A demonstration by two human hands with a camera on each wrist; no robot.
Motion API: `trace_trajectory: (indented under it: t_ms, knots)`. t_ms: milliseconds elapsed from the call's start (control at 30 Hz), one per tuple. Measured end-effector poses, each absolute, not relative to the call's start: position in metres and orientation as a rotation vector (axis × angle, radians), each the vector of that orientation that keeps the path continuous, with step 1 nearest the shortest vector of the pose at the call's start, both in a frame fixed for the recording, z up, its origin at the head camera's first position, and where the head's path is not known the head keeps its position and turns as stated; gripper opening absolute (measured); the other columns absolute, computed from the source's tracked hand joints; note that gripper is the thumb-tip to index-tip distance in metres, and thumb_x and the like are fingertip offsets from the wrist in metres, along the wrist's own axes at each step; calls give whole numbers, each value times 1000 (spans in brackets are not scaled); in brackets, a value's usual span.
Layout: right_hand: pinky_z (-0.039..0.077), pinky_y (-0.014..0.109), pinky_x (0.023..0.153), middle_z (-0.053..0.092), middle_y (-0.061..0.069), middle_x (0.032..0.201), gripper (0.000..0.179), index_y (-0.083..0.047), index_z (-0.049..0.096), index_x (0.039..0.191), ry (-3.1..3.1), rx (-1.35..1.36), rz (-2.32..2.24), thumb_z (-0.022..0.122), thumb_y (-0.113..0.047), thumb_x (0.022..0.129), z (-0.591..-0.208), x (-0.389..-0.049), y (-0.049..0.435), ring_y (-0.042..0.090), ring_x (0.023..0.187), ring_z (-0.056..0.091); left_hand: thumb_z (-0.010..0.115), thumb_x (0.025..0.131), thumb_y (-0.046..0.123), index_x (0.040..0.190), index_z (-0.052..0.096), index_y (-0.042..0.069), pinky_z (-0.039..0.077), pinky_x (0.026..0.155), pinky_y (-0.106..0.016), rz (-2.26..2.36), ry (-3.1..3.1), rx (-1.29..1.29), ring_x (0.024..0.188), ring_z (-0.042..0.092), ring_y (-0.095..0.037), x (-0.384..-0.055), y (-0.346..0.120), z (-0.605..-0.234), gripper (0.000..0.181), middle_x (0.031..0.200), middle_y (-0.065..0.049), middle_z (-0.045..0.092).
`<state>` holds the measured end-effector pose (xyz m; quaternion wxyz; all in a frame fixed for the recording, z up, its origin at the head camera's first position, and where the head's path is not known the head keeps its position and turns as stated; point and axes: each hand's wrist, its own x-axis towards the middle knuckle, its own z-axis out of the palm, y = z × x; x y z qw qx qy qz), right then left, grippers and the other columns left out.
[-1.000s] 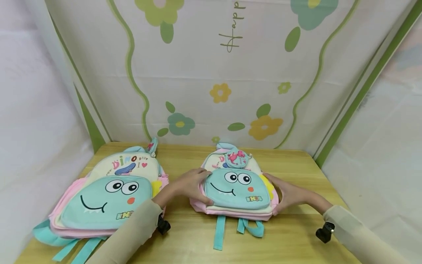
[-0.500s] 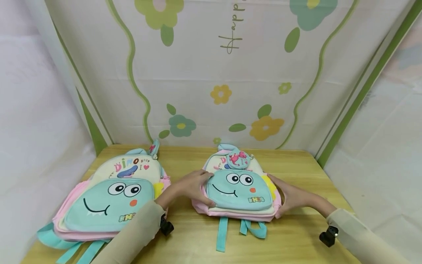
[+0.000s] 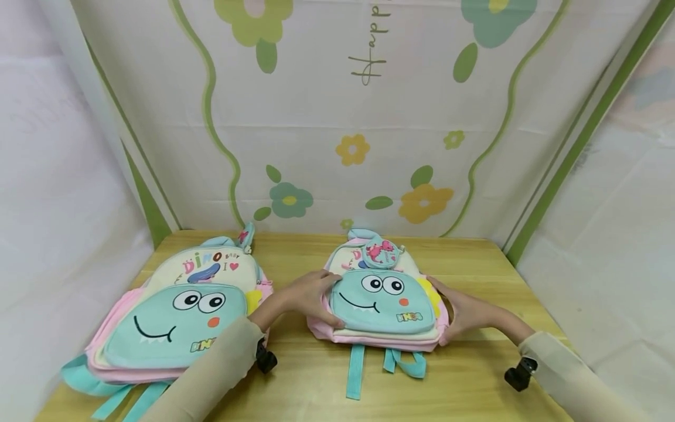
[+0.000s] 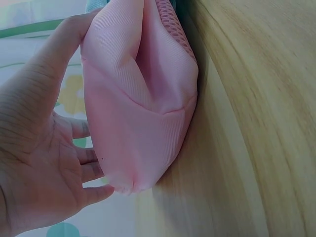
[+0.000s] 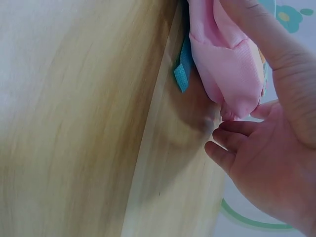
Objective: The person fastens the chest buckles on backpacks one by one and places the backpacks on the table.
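Observation:
A small dinosaur backpack (image 3: 385,310) lies face up on the table, mint pocket towards me and pink along its sides. My left hand (image 3: 310,296) grips its left side, thumb at the pocket's lower corner and fingertips higher up. On the opposite side my right hand (image 3: 465,310) holds the edge by the yellow spikes, fingers above and thumb below. Each wrist view shows a pink side pocket (image 4: 140,98) between thumb and fingers, with a gap at the palm. A round mint pouch (image 3: 382,253) hangs over the backpack's top; teal straps (image 3: 355,372) trail from its bottom.
To the left lies a matching, larger-looking dinosaur backpack (image 3: 158,328), partly behind my left sleeve (image 3: 216,366). Both bags rest on a wooden table (image 3: 448,392). A white flower-printed cloth (image 3: 316,105) stands behind, with pale cloth walls on both sides.

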<state>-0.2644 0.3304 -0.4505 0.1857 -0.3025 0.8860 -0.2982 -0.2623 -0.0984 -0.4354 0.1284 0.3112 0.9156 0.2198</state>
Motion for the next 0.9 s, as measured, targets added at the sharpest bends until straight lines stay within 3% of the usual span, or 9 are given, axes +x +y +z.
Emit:
trace_trajectory:
  t_ms: [67,233,367,500,600,700,900]
  knots:
    - [29,33,119,16,19,169,142,-12,0,165,2499,-838,-852,98,-36,64,-451,-264,331,41,151,27,82,71,66,157,39,11,41,115,-51,656,2653,907,139,45,-33,-262,-99,-435,111,153,-15,45]
    - [25,70,115,13,20,170,142,-16,1,165,2508,-858,-900,98,-35,63,-449,-264,331,48,151,23,83,72,63,157,38,10,40,116,-52,684,2625,904,140,44,-33,-263,-100,-434,111,154,-15,44]
    - [24,76,112,12,20,170,141,-18,2,165,2516,-873,-924,98,-38,64,-447,-263,331,50,150,24,83,72,62,157,37,9,40,116,-52,686,2613,903,140,44,-32,-262,-99,-433,110,154,-15,44]
    - [32,68,113,15,17,170,137,-13,5,165,2534,-916,-931,97,-37,66,-440,-264,331,46,150,28,83,73,62,157,37,8,42,115,-51,694,2604,888,137,46,-31,-262,-98,-432,110,153,-14,44]
    - [39,48,116,17,16,170,132,-9,8,165,2529,-971,-951,96,-31,68,-435,-267,332,46,149,30,84,72,62,157,37,7,42,115,-50,707,2590,874,136,47,-29,-263,-98,-432,111,153,-14,44]
    - [39,30,114,18,15,170,128,-9,9,164,2498,-998,-995,94,-24,71,-434,-269,334,48,149,29,85,72,61,157,37,6,42,115,-48,736,2572,867,136,47,-28,-266,-99,-434,112,153,-14,43]
    - [35,20,112,15,9,172,124,-15,8,165,2454,-919,-1093,92,-19,74,-433,-266,335,41,152,26,87,70,57,156,39,6,41,115,-49,801,2522,852,135,47,-28,-269,-101,-434,110,152,-14,43]
